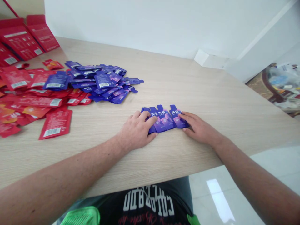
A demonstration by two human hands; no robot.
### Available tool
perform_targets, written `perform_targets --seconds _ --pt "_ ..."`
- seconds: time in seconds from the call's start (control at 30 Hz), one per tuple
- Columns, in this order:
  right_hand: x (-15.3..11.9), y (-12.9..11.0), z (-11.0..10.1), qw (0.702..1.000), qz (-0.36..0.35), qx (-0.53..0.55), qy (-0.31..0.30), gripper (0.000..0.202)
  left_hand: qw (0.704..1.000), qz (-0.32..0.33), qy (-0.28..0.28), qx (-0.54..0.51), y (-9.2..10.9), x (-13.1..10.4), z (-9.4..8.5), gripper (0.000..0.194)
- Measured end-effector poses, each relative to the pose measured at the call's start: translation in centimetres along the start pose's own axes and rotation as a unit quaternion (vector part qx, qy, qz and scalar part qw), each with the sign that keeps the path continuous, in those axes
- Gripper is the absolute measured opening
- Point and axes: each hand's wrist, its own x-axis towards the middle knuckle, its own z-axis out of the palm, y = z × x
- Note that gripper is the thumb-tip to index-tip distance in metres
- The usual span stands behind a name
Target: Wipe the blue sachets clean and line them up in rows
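Several small purple spouted pouches [166,118] lie in an overlapping row on the table in front of me. My left hand [138,130] bends over the left end of the row, its fingers and thumb gripping the pouches there and partly hiding them. At the right end, a single purple pouch [177,117] lies slightly apart from the others. My right hand [199,128] pinches its right edge, fingers on top and thumb low at the side. White lettering and pink round pictures show on the pouch fronts.
A heap of purple pouches [103,82] lies to the left, against a pile of red pouches [35,101]. Red printed boxes [22,39] stand at the far left. A white box-like object [208,59] sits by the wall. The table edge [140,187] runs close to my body.
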Motion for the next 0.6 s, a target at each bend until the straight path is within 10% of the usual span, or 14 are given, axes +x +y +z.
perform_targets --seconds 0.6 --pt "3.2 -4.2 1.6 0.997 -0.04 0.031 0.057 0.072 1.0 -0.023 0.008 -0.004 -0.6 -1.0 -0.5 0.076"
